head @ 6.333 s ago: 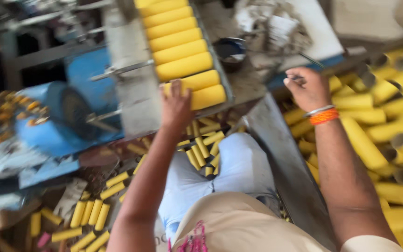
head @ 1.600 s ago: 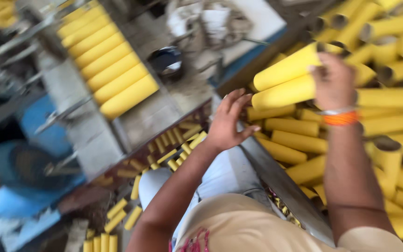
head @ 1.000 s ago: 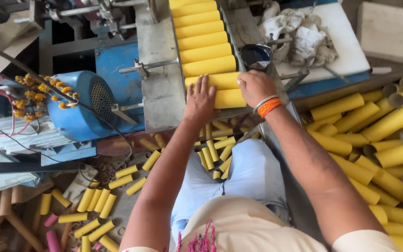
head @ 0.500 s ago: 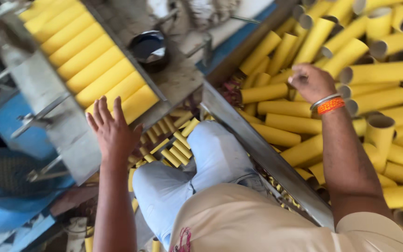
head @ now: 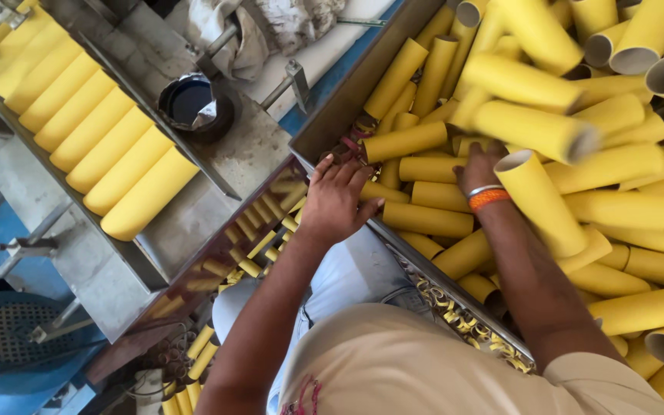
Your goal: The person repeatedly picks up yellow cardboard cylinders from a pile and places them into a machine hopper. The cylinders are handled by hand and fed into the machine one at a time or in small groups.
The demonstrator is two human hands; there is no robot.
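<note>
Reaching over the metal rim of the bin (head: pixel 347 107), the left hand (head: pixel 336 201) is resting on the bin's near edge, fingers spread and flat, pinching nothing; fingertips are lying against a short yellow tube (head: pixel 403 143) and close to the tube (head: pixel 427 220) just below it. The right hand (head: pixel 479 165) is sitting deeper in the bin, mostly hidden under a long yellow tube (head: pixel 539 201) that is leaning across the wrist; its grip cannot be told from here. An orange band and a metal bangle (head: pixel 487 195) are circling that wrist.

The bin is holding a loose heap of yellow tubes, lying crosswise and stacked on one another, some blurred at upper right. Little open room is showing between them; the only gap is at the near corner by the left fingers.

Left of the bin, a grey tabletop (head: pixel 247 154) is running diagonally. A dark round bowl (head: pixel 194 107) is standing on it, near the bin's corner. Beyond it a channel (head: pixel 217 165) is carrying a row of tubes (head: pixel 94 131) lying side by side, touching, filling it edge to edge. Short yellow pieces (head: pixel 259 230) are lying scattered in the narrow strip below the tabletop's edge, between it and the person's knee (head: pixel 347 273). Crumpled cloth (head: pixel 270 23) is lying at the top, well apart from both hands.
</note>
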